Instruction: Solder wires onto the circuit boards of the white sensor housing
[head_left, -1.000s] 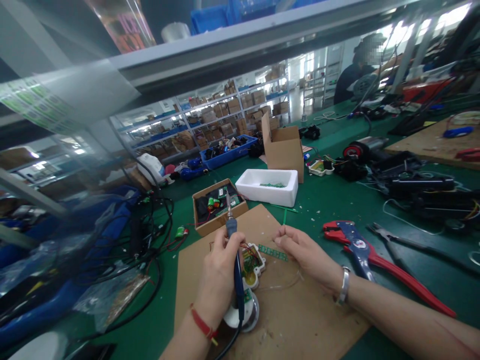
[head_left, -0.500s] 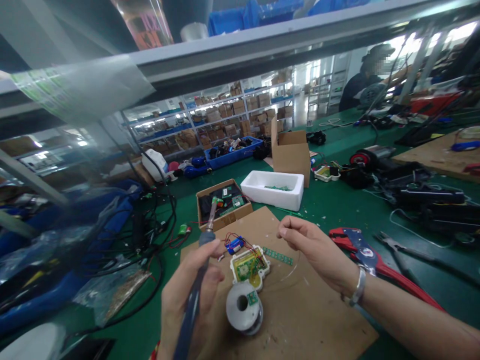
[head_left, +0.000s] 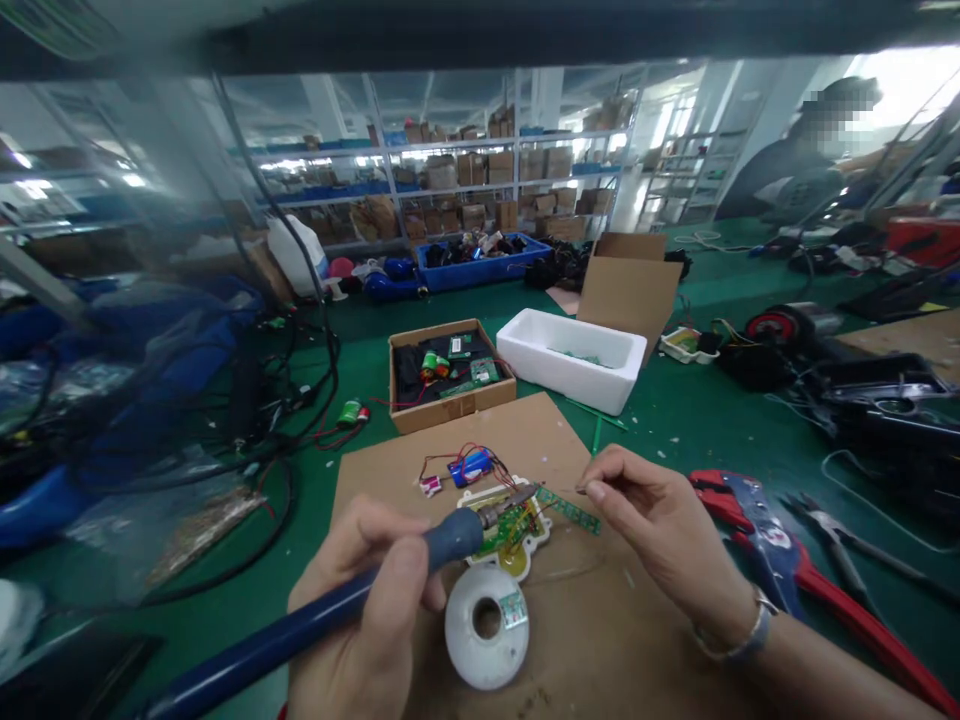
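The iron [head_left: 456, 535] slants up across the front left of the housing [head_left: 512, 562], its tip over the housing's far right edge, close to the near end of the green strip [head_left: 570, 511]; whether tip and strip touch cannot be told. The left hand [head_left: 367, 645] grips the iron's handle to the left of the housing, thumb and fingers wrapped around it. The right hand [head_left: 660, 535] is to the right of the housing, thumb and forefinger pressed together at the tips; a thin dark end shows between them, too small to name.

The housing lies open side up on the cardboard [head_left: 600, 640], its circuit board and thin wires in view. The spool [head_left: 469, 650] lies flat face up just in front of it, with a small green board [head_left: 514, 610] on that face. Behind the housing lies a blue cell [head_left: 470, 467] with red and black wires, and left of it a pale plug [head_left: 430, 486].

Well behind the housing are a shallow box [head_left: 431, 415] of boards and, farther right, a white foam tray [head_left: 562, 383]. To the housing's right, past the right hand, lie the red and blue stripper [head_left: 772, 540] and the cutters [head_left: 832, 530]. Far off, back and right of the housing, is another person [head_left: 780, 175].
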